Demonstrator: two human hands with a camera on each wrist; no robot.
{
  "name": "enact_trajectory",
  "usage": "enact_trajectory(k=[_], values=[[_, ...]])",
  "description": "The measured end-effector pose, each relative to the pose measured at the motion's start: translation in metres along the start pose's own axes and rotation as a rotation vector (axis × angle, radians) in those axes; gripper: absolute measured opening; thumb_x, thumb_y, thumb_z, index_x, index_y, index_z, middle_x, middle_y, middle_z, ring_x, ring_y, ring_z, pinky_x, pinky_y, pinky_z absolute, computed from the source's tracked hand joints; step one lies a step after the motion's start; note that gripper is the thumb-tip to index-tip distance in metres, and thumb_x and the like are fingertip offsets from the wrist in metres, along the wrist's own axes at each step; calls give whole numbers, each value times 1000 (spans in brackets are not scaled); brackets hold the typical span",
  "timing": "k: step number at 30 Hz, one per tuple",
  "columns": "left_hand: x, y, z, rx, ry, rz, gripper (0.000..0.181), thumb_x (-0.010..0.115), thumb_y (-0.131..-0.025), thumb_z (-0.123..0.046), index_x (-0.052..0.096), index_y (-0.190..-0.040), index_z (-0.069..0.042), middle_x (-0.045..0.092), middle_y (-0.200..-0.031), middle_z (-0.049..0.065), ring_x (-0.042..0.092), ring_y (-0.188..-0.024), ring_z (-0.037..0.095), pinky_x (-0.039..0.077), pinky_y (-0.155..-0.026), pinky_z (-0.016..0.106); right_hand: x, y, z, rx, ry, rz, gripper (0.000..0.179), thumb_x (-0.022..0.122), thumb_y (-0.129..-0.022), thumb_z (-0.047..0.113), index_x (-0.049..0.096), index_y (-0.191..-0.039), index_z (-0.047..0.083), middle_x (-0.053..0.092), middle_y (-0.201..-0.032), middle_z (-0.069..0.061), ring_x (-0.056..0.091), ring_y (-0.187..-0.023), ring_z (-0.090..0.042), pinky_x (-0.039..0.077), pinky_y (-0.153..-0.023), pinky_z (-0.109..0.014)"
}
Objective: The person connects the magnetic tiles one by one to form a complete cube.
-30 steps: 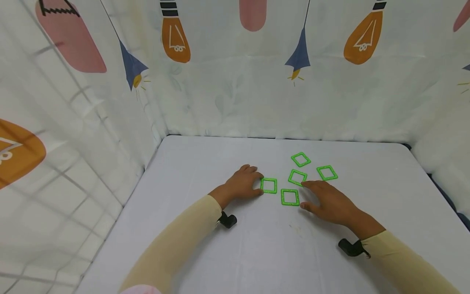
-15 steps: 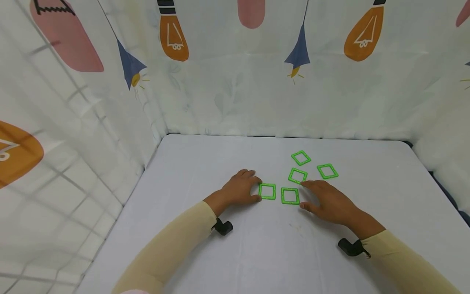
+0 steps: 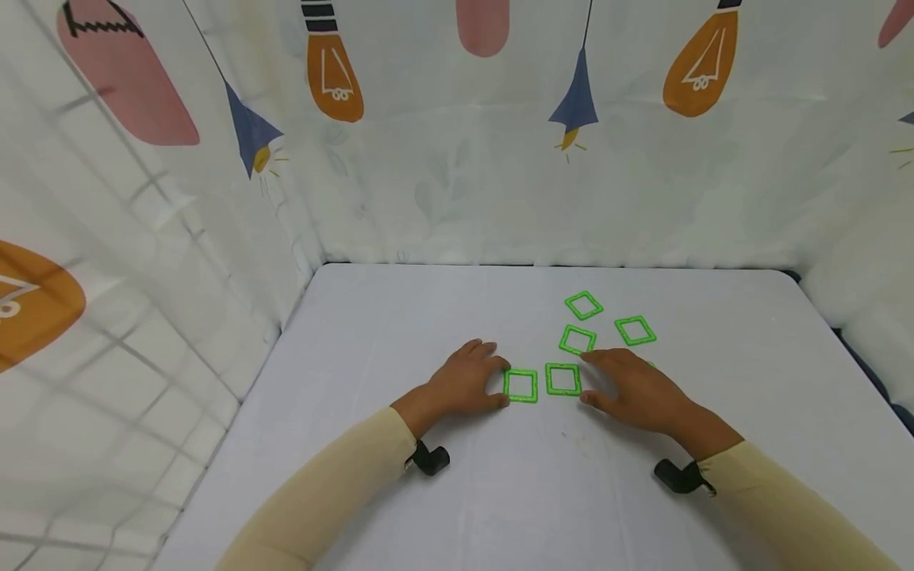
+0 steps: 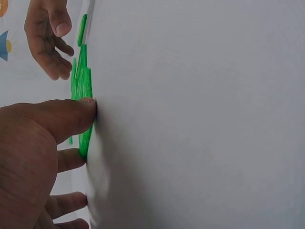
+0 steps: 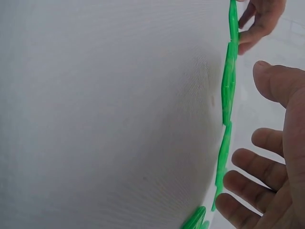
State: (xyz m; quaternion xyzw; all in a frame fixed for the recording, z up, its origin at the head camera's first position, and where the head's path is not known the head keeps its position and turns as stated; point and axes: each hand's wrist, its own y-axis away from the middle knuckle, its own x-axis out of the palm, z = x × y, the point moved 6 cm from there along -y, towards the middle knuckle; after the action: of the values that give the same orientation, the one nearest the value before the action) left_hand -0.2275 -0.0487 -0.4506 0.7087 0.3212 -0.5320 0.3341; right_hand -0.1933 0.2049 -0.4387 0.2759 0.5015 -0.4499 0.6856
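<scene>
My left hand [image 3: 467,381] pinches the left side of a flat green square frame [image 3: 535,386] between thumb and forefinger. In the left wrist view, the left thumb [image 4: 71,117] presses one end of that frame. Just to its right, a small gap apart, lies a second green square frame [image 3: 549,379]. Beside that one rests my right hand [image 3: 635,392], fingers relaxed; its fingertips are near the second frame and a tilted green frame [image 3: 581,330] behind it. The right wrist view shows the right hand [image 5: 267,162] spread and holding nothing.
Two more green frames lie farther back, one at the rear [image 3: 593,314] and one to the right [image 3: 641,341]. A green sliver [image 3: 650,364] shows behind the right hand, mostly hidden. The white table [image 3: 400,317] meets a patterned curtain [image 3: 457,182] at its far edge.
My left hand has drawn its green square frame toward me, until it lies level with the second frame. The right hand has barely moved; a green sliver now shows behind it.
</scene>
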Motion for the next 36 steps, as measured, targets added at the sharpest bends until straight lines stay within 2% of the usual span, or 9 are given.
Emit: enact_trajectory(k=[16, 27, 36], values=[[1, 13, -11, 21, -36, -30, 55, 71, -93, -51, 62, -139, -23, 44, -156, 11, 34, -147, 35, 29, -118, 47, 4, -8, 6, -26, 64, 4, 60, 78, -92, 34, 60, -142, 6, 61, -136, -15, 52, -130, -36, 44, -103, -54], [-2, 20, -19, 28, -38, -30, 54, 72, -92, -50, 62, -138, -23, 44, -155, 12, 34, -147, 34, 29, -118, 45, 7, -15, 8, -62, 99, -14, 57, 79, -91, 33, 64, -138, 5, 63, -119, -9, 57, -112, -30, 50, -92, -47], [-5, 25, -24, 26, -30, -13, 54, 72, -93, -50, 62, -139, -23, 43, -156, 11, 32, -148, 34, 28, -119, 45, 7, -18, 8, -40, 96, 17, 54, 78, -91, 32, 65, -137, 6, 60, -111, -6, 54, -105, -26, 50, -87, -44]])
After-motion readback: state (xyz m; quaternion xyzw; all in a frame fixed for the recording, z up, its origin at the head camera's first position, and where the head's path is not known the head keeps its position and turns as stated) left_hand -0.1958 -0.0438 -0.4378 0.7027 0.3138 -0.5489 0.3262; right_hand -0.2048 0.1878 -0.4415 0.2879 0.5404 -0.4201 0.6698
